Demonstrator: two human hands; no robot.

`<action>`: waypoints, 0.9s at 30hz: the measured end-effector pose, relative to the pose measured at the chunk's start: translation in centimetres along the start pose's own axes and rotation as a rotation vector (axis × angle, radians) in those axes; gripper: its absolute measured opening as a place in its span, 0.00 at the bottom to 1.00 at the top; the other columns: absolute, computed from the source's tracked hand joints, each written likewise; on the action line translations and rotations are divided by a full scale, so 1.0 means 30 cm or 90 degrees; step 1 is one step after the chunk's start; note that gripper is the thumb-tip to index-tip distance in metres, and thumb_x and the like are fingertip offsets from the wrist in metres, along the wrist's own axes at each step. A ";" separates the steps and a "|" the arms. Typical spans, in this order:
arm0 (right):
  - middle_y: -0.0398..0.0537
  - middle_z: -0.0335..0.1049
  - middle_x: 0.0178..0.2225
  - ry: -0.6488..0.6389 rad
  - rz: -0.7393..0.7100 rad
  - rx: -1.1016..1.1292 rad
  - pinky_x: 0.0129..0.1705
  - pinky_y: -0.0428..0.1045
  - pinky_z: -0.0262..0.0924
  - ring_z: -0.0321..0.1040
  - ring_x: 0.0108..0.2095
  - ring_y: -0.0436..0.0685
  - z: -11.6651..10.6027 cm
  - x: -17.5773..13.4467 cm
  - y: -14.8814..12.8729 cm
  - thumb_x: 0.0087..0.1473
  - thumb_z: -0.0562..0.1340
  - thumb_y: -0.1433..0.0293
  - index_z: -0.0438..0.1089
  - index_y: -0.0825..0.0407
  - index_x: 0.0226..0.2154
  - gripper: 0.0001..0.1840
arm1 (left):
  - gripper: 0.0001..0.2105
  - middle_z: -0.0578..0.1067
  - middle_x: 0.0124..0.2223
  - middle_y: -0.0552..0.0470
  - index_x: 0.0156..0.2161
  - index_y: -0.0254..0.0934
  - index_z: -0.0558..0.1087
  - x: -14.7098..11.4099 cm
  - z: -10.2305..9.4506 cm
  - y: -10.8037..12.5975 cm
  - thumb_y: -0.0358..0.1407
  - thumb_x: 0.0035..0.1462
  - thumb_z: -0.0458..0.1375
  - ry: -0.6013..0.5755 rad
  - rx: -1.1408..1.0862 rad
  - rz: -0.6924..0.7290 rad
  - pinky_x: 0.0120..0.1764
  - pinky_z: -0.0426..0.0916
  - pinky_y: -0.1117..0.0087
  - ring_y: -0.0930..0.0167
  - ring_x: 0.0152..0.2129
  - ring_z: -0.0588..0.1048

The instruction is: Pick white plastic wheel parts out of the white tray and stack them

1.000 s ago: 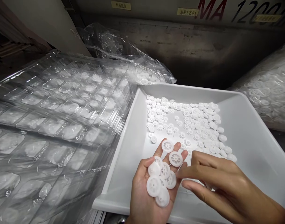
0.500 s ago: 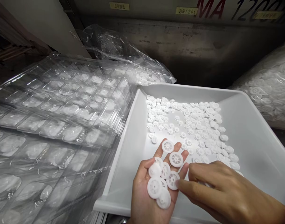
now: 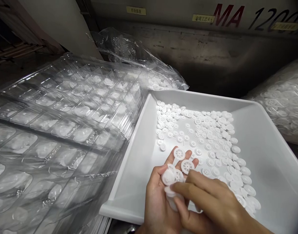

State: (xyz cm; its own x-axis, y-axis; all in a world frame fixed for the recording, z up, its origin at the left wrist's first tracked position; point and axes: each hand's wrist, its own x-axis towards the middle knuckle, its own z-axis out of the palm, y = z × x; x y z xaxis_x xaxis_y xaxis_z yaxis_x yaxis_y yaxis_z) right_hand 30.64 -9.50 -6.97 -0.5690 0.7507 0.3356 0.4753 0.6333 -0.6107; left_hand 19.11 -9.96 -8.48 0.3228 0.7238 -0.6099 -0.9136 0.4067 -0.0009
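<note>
Watching remotely, I saw the left hand [image 3: 158, 204] palm-up at lower centre, fingers loosely spread beneath white wheels [image 3: 187, 166] — the right hand [image 3: 209, 198] pinched one tilted wheel [image 3: 169, 191] over that palm — while loose wheels [image 3: 210, 162] lay in the tray [image 3: 273, 146] at centre right.

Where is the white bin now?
In the head view, the bin sits right of centre, between the clear trays on its left and the full bag by its far right corner.

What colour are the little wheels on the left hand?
The spoked wheels are white, clearest in the head view.
</note>
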 end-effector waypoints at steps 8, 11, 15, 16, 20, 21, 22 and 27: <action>0.42 0.51 0.25 0.007 0.376 0.955 0.09 0.36 0.37 0.43 0.20 0.46 -0.101 0.031 0.097 0.57 0.51 0.61 0.61 0.51 0.25 0.14 | 0.24 0.73 0.51 0.39 0.59 0.35 0.58 -0.002 0.012 0.012 0.33 0.56 0.50 0.007 -0.056 0.058 0.53 0.63 0.55 0.59 0.48 0.71; 0.42 0.53 0.28 -0.030 0.416 0.990 0.08 0.35 0.35 0.41 0.18 0.44 -0.108 0.028 0.112 0.60 0.51 0.63 0.62 0.51 0.26 0.15 | 0.26 0.72 0.53 0.38 0.60 0.35 0.56 0.001 0.000 0.015 0.34 0.55 0.50 -0.010 -0.063 0.061 0.53 0.63 0.55 0.58 0.50 0.69; 0.39 0.57 0.25 -0.118 0.323 0.652 0.13 0.37 0.46 0.52 0.16 0.41 -0.100 0.014 0.098 0.58 0.59 0.67 0.68 0.51 0.27 0.09 | 0.25 0.72 0.53 0.40 0.60 0.37 0.57 0.000 -0.008 0.019 0.34 0.56 0.50 -0.014 -0.079 0.057 0.52 0.65 0.57 0.58 0.50 0.70; 0.40 0.59 0.26 -0.118 0.227 0.485 0.18 0.39 0.53 0.58 0.20 0.43 -0.099 0.011 0.094 0.56 0.61 0.70 0.70 0.51 0.30 0.05 | 0.25 0.72 0.53 0.41 0.60 0.37 0.57 -0.001 -0.010 0.019 0.34 0.56 0.49 -0.015 -0.087 0.053 0.51 0.65 0.58 0.58 0.50 0.70; 0.48 0.66 0.32 -0.175 -0.102 -0.004 0.26 0.43 0.58 0.66 0.28 0.49 -0.103 -0.008 0.094 0.60 0.54 0.77 0.66 0.54 0.49 0.15 | 0.25 0.71 0.54 0.41 0.60 0.39 0.56 -0.006 -0.014 0.021 0.35 0.57 0.48 -0.041 -0.101 0.048 0.52 0.64 0.57 0.58 0.50 0.69; 0.49 0.67 0.32 -0.200 -0.142 -0.064 0.25 0.44 0.58 0.67 0.28 0.49 -0.105 -0.014 0.097 0.61 0.51 0.77 0.63 0.55 0.52 0.17 | 0.25 0.70 0.55 0.41 0.60 0.39 0.56 -0.006 -0.015 0.021 0.36 0.57 0.48 -0.048 -0.100 0.046 0.52 0.63 0.57 0.58 0.51 0.69; 0.50 0.68 0.32 -0.218 -0.176 -0.113 0.25 0.44 0.58 0.67 0.29 0.50 -0.106 -0.020 0.099 0.63 0.49 0.77 0.61 0.57 0.53 0.18 | 0.25 0.70 0.55 0.40 0.61 0.39 0.55 -0.006 -0.017 0.022 0.36 0.58 0.48 -0.056 -0.099 0.046 0.53 0.63 0.58 0.58 0.51 0.69; 0.52 0.70 0.29 -0.176 -0.227 -0.239 0.22 0.49 0.58 0.68 0.26 0.55 -0.110 -0.042 0.094 0.66 0.42 0.62 0.60 0.60 0.52 0.24 | 0.25 0.70 0.55 0.39 0.61 0.38 0.53 -0.006 -0.021 0.028 0.37 0.59 0.46 -0.074 -0.107 0.053 0.54 0.60 0.55 0.57 0.52 0.68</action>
State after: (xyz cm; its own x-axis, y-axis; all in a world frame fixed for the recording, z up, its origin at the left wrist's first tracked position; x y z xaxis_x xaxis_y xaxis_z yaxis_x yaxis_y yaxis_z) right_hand 34.92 -8.05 -6.75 -0.8678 0.4333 0.2432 0.3981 0.8992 -0.1818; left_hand 18.13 -10.11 -8.86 0.2623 0.8142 -0.5179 -0.9634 0.2514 -0.0927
